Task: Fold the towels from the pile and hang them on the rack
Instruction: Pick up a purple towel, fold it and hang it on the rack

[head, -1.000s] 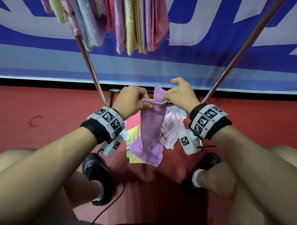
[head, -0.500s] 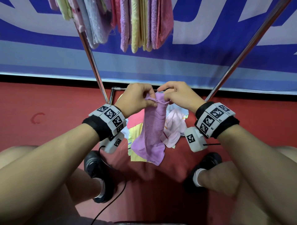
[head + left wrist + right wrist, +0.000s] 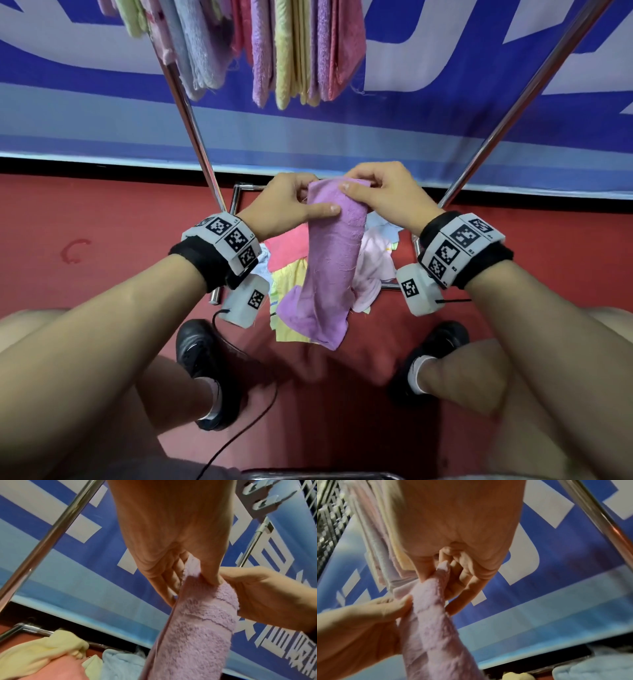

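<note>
A purple towel (image 3: 330, 260) hangs lengthwise, folded narrow, from both hands at its top edge. My left hand (image 3: 291, 209) pinches its left top corner with the thumb laid across the front, and my right hand (image 3: 383, 195) pinches the right top corner. In the left wrist view the left thumb and fingers clamp the purple towel (image 3: 197, 622); in the right wrist view the right fingers curl round the purple towel (image 3: 435, 615). Below lies the pile of towels (image 3: 373, 263) on the red floor. Folded towels (image 3: 301, 51) hang on the rack above.
Two slanted metal rack legs (image 3: 191, 126) (image 3: 513, 113) frame the hands, with a low rack bar (image 3: 246, 186) behind them. A blue and white banner (image 3: 411, 130) covers the wall. My shoes (image 3: 205, 363) and a black cable (image 3: 246, 428) are on the floor.
The hands have drawn the towel's top edge together and flatter, so it now hangs as a neater narrow strip; both hands sit slightly higher and closer together.
</note>
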